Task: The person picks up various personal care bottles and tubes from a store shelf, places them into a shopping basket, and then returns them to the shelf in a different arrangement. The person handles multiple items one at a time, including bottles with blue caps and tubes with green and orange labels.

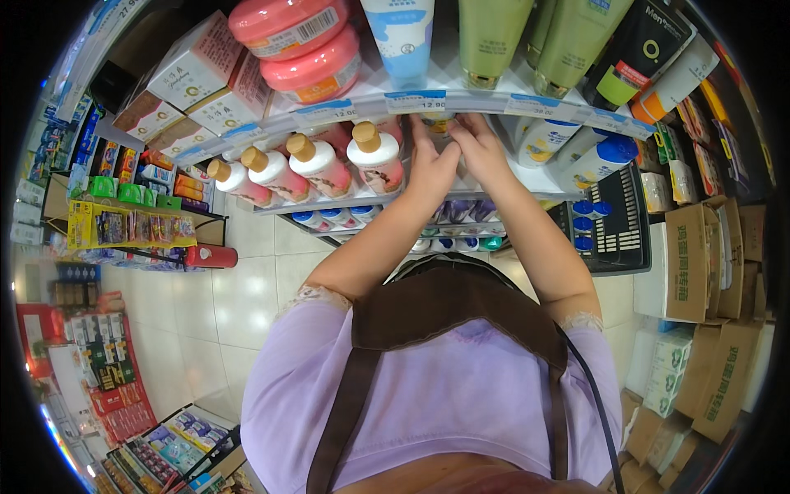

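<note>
Both my hands reach under the front lip of an upper shelf [463, 100], onto the shelf board below. Between them is a bottle [439, 125] with a white and yellow label, its top hidden by the lip. My left hand [433, 162] presses against its left side. On its right side lies my right hand [482, 148], the thumbs close together. Left of my hands stands a row of white and pink pump-less bottles [376, 157] with gold caps. White bottles with blue and yellow labels [544, 142] stand to the right.
Above are pink jars [308, 77], white boxes [197, 62] and green tubes [494, 40]. A black plastic basket [617, 228] holding blue-capped bottles stands at right, beside stacked cardboard boxes [694, 262]. Another stocked rack [133, 228] is at left, across the tiled floor [244, 296].
</note>
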`<move>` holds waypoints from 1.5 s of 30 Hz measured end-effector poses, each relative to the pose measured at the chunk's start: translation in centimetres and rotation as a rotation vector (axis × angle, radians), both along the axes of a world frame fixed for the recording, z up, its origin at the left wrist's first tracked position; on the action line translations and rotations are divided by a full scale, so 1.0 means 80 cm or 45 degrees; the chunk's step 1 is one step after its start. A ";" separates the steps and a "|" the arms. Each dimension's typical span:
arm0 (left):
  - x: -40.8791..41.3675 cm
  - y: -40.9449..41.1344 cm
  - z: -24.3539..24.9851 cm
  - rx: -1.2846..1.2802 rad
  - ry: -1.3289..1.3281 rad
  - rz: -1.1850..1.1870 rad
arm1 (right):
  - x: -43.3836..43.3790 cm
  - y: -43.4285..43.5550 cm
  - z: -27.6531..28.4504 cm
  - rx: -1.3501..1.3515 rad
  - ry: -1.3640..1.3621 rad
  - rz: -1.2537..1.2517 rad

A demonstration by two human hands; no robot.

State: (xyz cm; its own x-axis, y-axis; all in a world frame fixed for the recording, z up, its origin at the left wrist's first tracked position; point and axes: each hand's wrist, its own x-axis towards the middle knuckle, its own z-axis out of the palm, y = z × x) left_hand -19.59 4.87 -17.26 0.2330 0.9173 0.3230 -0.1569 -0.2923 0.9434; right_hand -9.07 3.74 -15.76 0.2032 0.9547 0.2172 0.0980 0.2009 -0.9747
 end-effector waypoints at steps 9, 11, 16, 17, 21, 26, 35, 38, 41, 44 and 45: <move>-0.008 -0.030 0.016 -0.023 -0.097 -0.200 | -0.003 -0.040 0.019 0.065 0.153 0.112; -0.017 -0.041 0.026 -0.042 -0.101 -0.323 | 0.001 -0.055 0.017 0.098 0.102 0.083; -0.021 -0.064 0.019 0.065 -0.037 -0.415 | 0.007 -0.101 0.029 0.073 0.101 0.047; -0.020 -0.069 0.023 0.034 -0.085 -0.450 | 0.009 -0.107 0.026 0.070 0.082 0.025; -0.015 -0.076 0.037 0.035 -0.061 -0.645 | 0.015 -0.130 0.040 0.068 0.090 -0.035; -0.003 -0.082 0.032 0.016 -0.026 -0.784 | 0.030 -0.147 0.037 0.095 0.084 -0.114; 0.024 -0.089 0.035 0.074 0.025 -0.935 | 0.062 -0.161 0.036 0.073 0.075 -0.239; 0.035 -0.087 0.032 0.077 0.033 -0.962 | 0.072 -0.163 0.033 0.060 0.082 -0.269; 0.044 -0.087 0.028 0.065 0.031 -0.970 | 0.078 -0.163 0.032 0.042 0.114 -0.287; 0.050 -0.085 0.023 0.064 0.059 -0.981 | 0.083 -0.162 0.028 0.050 0.136 -0.300; 0.051 -0.084 0.023 0.055 0.068 -1.006 | 0.085 -0.162 0.027 0.052 0.138 -0.300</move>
